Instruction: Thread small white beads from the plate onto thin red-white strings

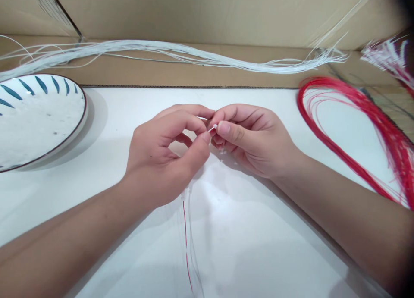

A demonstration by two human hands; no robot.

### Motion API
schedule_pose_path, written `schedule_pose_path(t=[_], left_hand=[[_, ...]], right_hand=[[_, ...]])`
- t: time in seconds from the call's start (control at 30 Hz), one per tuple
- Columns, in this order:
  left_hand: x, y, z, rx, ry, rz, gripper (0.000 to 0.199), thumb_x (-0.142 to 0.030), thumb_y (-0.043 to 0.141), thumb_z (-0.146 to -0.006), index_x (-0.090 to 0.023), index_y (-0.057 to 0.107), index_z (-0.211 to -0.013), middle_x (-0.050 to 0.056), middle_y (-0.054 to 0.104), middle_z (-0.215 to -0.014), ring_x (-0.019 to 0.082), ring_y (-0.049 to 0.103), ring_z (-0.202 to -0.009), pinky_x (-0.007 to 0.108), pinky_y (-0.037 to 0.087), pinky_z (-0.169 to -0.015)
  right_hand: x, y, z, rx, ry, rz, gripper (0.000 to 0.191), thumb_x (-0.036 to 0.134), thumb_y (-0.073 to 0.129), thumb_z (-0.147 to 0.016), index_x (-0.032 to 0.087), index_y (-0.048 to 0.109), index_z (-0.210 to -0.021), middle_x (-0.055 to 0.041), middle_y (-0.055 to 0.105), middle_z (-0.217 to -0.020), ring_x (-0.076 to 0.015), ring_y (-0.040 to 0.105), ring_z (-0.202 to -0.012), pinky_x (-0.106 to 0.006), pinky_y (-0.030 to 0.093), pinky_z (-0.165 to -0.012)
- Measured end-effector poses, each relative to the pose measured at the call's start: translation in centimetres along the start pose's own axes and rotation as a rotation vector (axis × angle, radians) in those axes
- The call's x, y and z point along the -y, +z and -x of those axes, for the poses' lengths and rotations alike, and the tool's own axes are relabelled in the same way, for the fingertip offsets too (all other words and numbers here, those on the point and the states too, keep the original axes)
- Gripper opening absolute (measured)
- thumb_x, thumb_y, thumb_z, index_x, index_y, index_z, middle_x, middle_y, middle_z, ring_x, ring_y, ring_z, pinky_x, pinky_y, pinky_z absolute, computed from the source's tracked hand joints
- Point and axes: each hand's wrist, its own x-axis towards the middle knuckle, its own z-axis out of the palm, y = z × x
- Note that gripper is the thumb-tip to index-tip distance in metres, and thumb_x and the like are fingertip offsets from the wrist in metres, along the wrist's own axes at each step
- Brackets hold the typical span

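Near the middle of the white table (246,229), my left hand (171,151) pinches a thin white wire (211,128) between thumb and index finger. My right hand (252,138) meets it from the right, its thumb and index finger closed on a tiny white piece (215,126) at the wire's end. The fingertips of both hands nearly touch. Below my left hand, a red wire (185,233) and pale wires (191,237) trail down over the table. A few tiny white pieces (222,152) show under my right hand.
A plate (45,117) with blue leaf marks and small white contents stands at the left. Behind the hands, a long bundle of white wires (181,51) lies on cardboard (207,78). Looped red wires (326,142) lie at the right, with more white-tipped strands (384,56) at the back right.
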Motion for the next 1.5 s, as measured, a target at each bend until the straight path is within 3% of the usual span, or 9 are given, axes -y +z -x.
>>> schedule_pose_path(t=[0.37,0.63,0.97,1.17,1.37,1.5], left_hand=[[-0.01,-0.08,0.03,0.009,0.006,-0.006,0.014,-0.013,0.071,-0.089,-0.023,0.069,-0.080,0.000,0.077,-0.107,0.015,0.072,-0.098,0.028,0.060,-0.076],[-0.19,-0.11,-0.05,0.021,-0.013,-0.040,0.016,-0.013,0.070,-0.090,-0.024,0.068,-0.079,-0.002,0.077,-0.107,0.017,0.072,-0.098,0.032,0.060,-0.078],[-0.07,-0.03,-0.05,0.002,-0.014,-0.064,0.012,-0.017,0.073,-0.089,-0.025,0.071,-0.080,0.000,0.078,-0.108,0.018,0.073,-0.099,0.031,0.061,-0.076],[-0.26,-0.03,-0.06,-0.013,-0.078,-0.067,0.012,-0.018,0.074,-0.087,-0.026,0.072,-0.079,-0.001,0.077,-0.108,0.018,0.073,-0.098,0.029,0.060,-0.071],[-0.21,-0.29,0.01,0.020,-0.104,-0.095,0.013,-0.020,0.074,-0.086,-0.026,0.071,-0.075,-0.001,0.076,-0.108,0.021,0.073,-0.098,0.031,0.059,-0.072],[0.01,-0.45,-0.02,0.040,-0.108,-0.097,0.016,-0.020,0.074,-0.085,-0.026,0.069,-0.071,0.001,0.076,-0.108,0.025,0.073,-0.099,0.034,0.058,-0.071]], right_hand=[[-0.04,-0.05,-0.01,0.005,-0.013,0.026,0.020,0.034,0.087,-0.080,0.018,0.075,-0.082,0.0006,0.066,-0.073,-0.0087,0.057,-0.065,-0.023,0.049,-0.059],[-0.15,-0.04,0.01,-0.002,-0.046,0.081,0.021,0.036,0.086,-0.082,0.018,0.075,-0.084,0.0007,0.065,-0.073,-0.0088,0.057,-0.064,-0.024,0.050,-0.059],[0.12,0.62,0.33,-0.029,-0.225,0.263,0.026,0.039,0.088,-0.078,0.018,0.074,-0.081,-0.0017,0.072,-0.081,-0.0132,0.066,-0.073,-0.029,0.058,-0.067],[-0.32,0.19,0.07,-0.051,-0.259,0.258,0.023,0.038,0.083,-0.084,0.018,0.073,-0.082,-0.0001,0.068,-0.076,-0.0105,0.060,-0.065,-0.027,0.053,-0.062],[0.19,0.27,0.46,-0.026,-0.296,0.499,0.030,0.045,0.073,-0.092,0.020,0.065,-0.079,-0.0023,0.064,-0.078,-0.0125,0.054,-0.065,-0.030,0.046,-0.059],[0.32,0.16,0.64,0.030,-0.474,0.787,0.025,0.034,0.061,-0.099,0.022,0.057,-0.078,-0.0046,0.061,-0.077,-0.0170,0.053,-0.072,-0.035,0.044,-0.067]])
